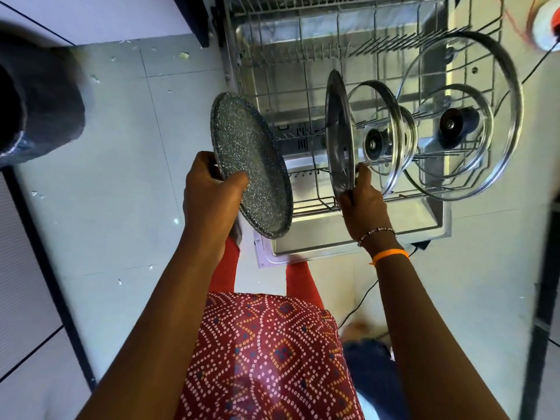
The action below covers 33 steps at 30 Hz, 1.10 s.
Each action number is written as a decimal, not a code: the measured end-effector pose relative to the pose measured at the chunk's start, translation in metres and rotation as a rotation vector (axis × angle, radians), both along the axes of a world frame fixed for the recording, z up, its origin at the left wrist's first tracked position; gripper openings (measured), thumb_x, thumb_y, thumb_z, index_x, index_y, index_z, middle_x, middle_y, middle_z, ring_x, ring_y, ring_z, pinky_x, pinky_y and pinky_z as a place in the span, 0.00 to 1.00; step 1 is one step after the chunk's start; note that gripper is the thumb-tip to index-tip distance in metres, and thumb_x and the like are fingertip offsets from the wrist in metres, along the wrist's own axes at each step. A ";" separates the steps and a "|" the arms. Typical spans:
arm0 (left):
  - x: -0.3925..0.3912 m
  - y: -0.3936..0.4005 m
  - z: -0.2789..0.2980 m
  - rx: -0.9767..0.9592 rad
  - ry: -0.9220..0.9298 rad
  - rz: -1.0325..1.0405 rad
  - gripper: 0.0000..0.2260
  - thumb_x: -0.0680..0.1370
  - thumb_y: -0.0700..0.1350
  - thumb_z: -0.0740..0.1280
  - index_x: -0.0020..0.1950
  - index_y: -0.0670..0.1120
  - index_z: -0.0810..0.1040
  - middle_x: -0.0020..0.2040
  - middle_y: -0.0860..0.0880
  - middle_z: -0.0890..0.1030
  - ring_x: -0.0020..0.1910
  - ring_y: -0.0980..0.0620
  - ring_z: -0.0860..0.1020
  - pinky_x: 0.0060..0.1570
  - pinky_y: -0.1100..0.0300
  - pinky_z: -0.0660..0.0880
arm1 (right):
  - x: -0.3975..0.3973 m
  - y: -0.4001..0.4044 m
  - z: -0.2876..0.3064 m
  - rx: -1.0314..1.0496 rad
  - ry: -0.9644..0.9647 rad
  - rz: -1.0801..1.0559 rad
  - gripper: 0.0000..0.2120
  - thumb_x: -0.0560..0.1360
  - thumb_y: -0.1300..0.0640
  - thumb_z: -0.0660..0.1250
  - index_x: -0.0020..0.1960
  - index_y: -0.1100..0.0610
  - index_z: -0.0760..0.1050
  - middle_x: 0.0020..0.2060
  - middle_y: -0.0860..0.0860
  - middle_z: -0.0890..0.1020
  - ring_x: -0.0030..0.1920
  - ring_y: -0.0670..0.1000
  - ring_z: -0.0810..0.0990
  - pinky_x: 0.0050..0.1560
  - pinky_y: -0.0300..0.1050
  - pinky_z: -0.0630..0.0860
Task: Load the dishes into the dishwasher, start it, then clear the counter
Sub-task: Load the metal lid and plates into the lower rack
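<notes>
Left hand (212, 189): fingers curled round the near rim of a speckled grey flat pan (251, 165), thumb lying across its face; firm grip.
Speckled pan: held on edge, tilted, in the air over the floor at the left side of the open dishwasher; clear of the rack.
Right hand (362, 201): fingers and thumb pinch the lower rim of a steel lid (340, 134); two bands on the wrist, one beaded, one orange.
Steel lid: upright on edge at the near left of the lower rack (303, 95); whether it is seated between tines cannot be told.
Small glass lid (386, 137): upright, just right of the steel lid, black knob facing the camera.
Medium glass lid (454, 125): upright further right, black knob visible.
Large glass lid (497, 116): upright, overlapping the medium lid in view; which stands in front cannot be told.
Lower rack: drawn out over the open dishwasher door (348, 241); rear tines bare.
Floor (121, 177): pale tiles with scattered white scraps.
Dark round vessel (36, 98): blurred, at the left edge.
</notes>
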<state>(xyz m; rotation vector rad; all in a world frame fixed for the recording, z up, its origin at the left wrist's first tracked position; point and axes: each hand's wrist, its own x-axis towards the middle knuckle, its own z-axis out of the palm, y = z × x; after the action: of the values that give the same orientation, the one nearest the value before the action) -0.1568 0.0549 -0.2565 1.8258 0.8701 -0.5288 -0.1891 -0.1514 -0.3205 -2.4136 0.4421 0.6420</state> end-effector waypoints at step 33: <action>-0.018 0.036 -0.023 -0.195 0.208 0.118 0.14 0.77 0.37 0.64 0.63 0.45 0.75 0.54 0.50 0.79 0.52 0.50 0.78 0.55 0.57 0.74 | -0.039 0.057 0.012 0.827 0.349 -1.180 0.10 0.76 0.60 0.63 0.55 0.54 0.65 0.36 0.50 0.77 0.29 0.50 0.75 0.24 0.32 0.70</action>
<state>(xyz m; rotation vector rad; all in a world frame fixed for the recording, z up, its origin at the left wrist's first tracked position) -0.1745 0.0908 -0.2790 1.5512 1.0221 -0.7111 -0.2284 -0.0941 -0.3088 -0.9708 1.2808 0.5086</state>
